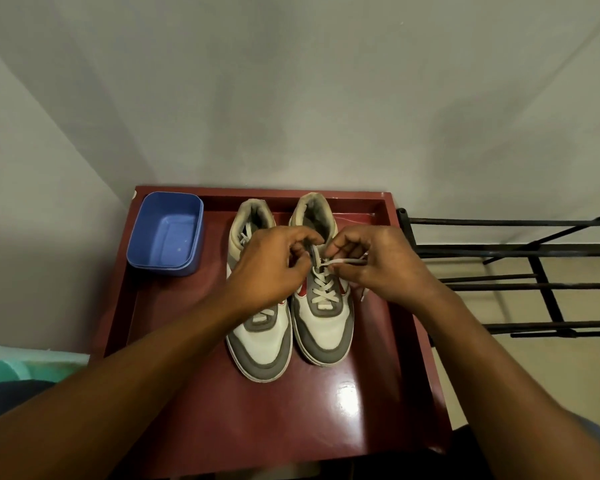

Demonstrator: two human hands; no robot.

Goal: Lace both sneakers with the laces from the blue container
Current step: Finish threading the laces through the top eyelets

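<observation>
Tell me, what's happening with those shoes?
A person is lacing sneakers on a red table. The left hand and the right hand each pinch an end of the white lace near the top eyelets of the right sneaker, which is criss-crossed most of the way up. The left sneaker beside it shows lace at its top and near its toe. The blue container at the far left corner has no laces in it.
</observation>
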